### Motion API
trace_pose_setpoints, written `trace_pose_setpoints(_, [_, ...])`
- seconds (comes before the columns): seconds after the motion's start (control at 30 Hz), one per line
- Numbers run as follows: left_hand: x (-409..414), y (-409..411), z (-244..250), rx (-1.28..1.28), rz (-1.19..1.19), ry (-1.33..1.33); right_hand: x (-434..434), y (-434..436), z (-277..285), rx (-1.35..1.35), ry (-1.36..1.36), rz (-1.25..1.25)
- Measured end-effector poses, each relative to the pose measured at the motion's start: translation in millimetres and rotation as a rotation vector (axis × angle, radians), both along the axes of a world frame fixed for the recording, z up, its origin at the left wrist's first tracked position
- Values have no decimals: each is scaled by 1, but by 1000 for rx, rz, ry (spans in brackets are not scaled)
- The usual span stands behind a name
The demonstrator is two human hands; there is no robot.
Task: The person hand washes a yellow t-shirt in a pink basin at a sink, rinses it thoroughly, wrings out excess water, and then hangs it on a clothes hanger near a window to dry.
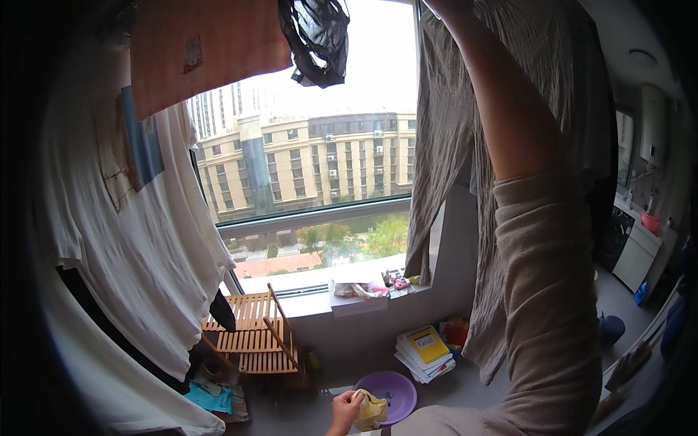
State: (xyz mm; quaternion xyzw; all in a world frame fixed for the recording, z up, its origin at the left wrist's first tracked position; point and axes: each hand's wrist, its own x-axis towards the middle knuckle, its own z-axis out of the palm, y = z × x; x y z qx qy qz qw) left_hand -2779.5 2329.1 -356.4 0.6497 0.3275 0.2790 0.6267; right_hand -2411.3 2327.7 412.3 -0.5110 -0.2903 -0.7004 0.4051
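My left hand (346,410) grips a pale yellow cloth (372,410) at the bottom of the view, over a purple plastic basin (404,393) on the floor. My right arm reaches up past the top edge; only the wrist and part of my right hand (450,6) show there, and its fingers are cut off. Beside this arm hang grey-brown crinkled trousers (444,136). A pink cloth with a rabbit picture (229,49) and a black sheer garment (322,43) hang at the top. White garments (158,245) hang on the left.
A folding slatted wooden rack (253,340) stands below the window. An open white box (360,308) and small items rest on the windowsill (302,305). Stacked books and papers (425,349) lie on the floor, right of the basin. More papers and a turquoise item (210,398) lie at lower left.
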Motion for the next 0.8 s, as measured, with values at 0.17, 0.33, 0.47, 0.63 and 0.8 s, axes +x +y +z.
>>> trace_pose_setpoints(0.17, [-2, 4, -2, 43, 45, -10, -50, -44, -74, -52, 216, 186])
trace_pose_setpoints(0.33, [-14, 18, 17, 127, 132, 55, -42, -64, -296, -23, 545, 1036])
trace_pose_setpoints(0.47, [-21, 33, 24, 207, 167, 48, -96, -110, -488, -47, 848, 1355])
trace_pose_setpoints(0.63, [-36, 61, 40, 282, 189, 148, -156, -200, -620, -450, 1328, 1261])
trace_pose_setpoints(0.8, [-45, 80, 39, 542, 277, 346, -151, -265, -631, -839, 1590, 1271])
